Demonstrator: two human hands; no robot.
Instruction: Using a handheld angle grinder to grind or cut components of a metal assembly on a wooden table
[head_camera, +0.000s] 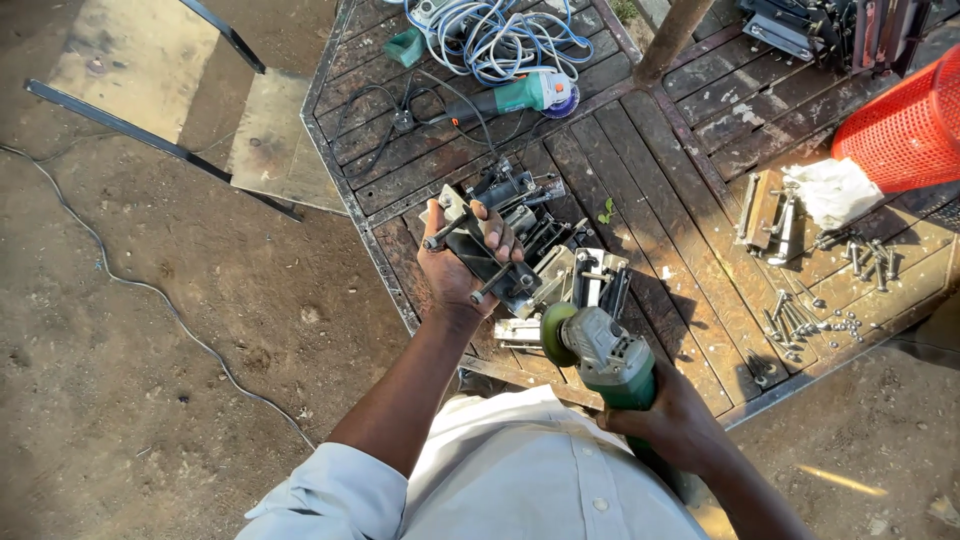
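Overhead view of a workbench of dark wooden slats (660, 215). Left hand (462, 262) is closed around a flat dark metal bracket with bolts through it (478, 250), lifted just above a heap of similar steel brackets (560, 265) on the bench. Right hand (672, 415) is wrapped tight about the body of a green-and-grey angle grinder (603, 352), its disc near the heap's edge. Second green angle grinder (520, 95) lies beside coiled blue-white cable (500, 35); loose bolts (805, 320) and a red plastic mesh basket (908, 125) sit well apart at right.

An outdoor metalwork yard: dirt ground (150, 380), worn wooden bench (660, 210), angle grinders (515, 97), loose bolts (800, 320), cables (500, 35).
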